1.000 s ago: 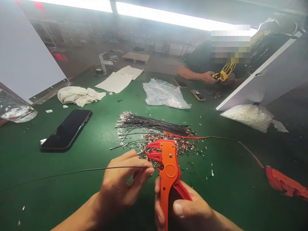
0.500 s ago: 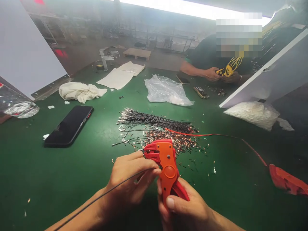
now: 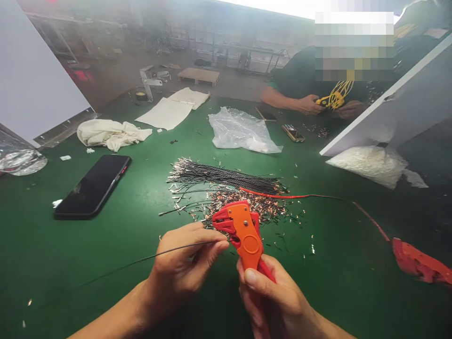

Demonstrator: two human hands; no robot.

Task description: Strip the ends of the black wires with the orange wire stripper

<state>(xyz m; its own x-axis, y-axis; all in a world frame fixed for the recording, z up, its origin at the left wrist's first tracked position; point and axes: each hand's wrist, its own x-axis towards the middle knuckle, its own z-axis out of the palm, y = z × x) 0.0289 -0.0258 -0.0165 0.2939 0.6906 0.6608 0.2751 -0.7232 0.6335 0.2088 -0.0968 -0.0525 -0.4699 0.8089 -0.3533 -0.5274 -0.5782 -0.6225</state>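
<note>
In my right hand (image 3: 271, 292) is an orange and red wire stripper (image 3: 243, 230), its jaws turned left and its handles inside my closed fingers. My left hand (image 3: 190, 256) pinches a thin black wire (image 3: 151, 256) between thumb and fingers. One end of that wire reaches the stripper at its inner notch; the long end trails off to the left. Whether the tool grips the wire I cannot tell. Just beyond the tool lie a bundle of black wires (image 3: 226, 174) with metal tips and a heap of cut wire scraps (image 3: 254, 205).
A black phone (image 3: 93, 186) lies left, near a white cloth (image 3: 113, 134). Behind the bundle are paper (image 3: 165, 113) and a plastic bag (image 3: 243, 129). A red strip (image 3: 275, 195) runs right to a red object (image 3: 420, 261). Across the table a person's hands (image 3: 310, 104) hold yellow wires.
The stripper has tilted, its handle end swinging right. The wire's trailing end has dropped out to the left, away from my forearm. My left hand keeps its pinch.
</note>
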